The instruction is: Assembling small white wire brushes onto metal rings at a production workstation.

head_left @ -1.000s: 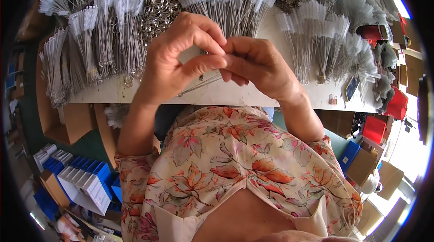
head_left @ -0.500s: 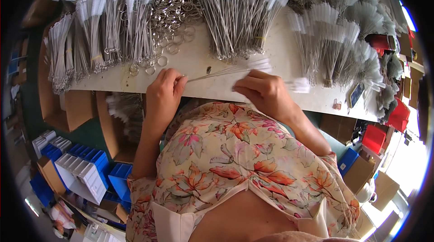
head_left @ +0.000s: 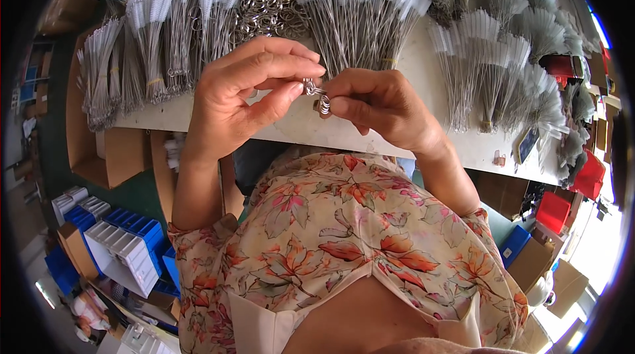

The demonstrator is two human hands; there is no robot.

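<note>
Both hands are raised above the table (head_left: 370,139) edge, likely to bring the small work close to the eye. Left hand (head_left: 241,93) pinches a metal ring (head_left: 309,85) between thumb and forefinger; right hand (head_left: 377,103) pinches wire loops (head_left: 323,104) just below it, remaining fingers curled. Wrists are bent inward, fingertips nearly meeting. Bundled brushes (head_left: 360,13) and loose rings (head_left: 264,0) lie on the table beyond.

Cream blouse (head_left: 344,248), orange-green floral print; white-tipped silver wire brushes (head_left: 360,10); blue bins (head_left: 132,228); red boxes (head_left: 552,212).
</note>
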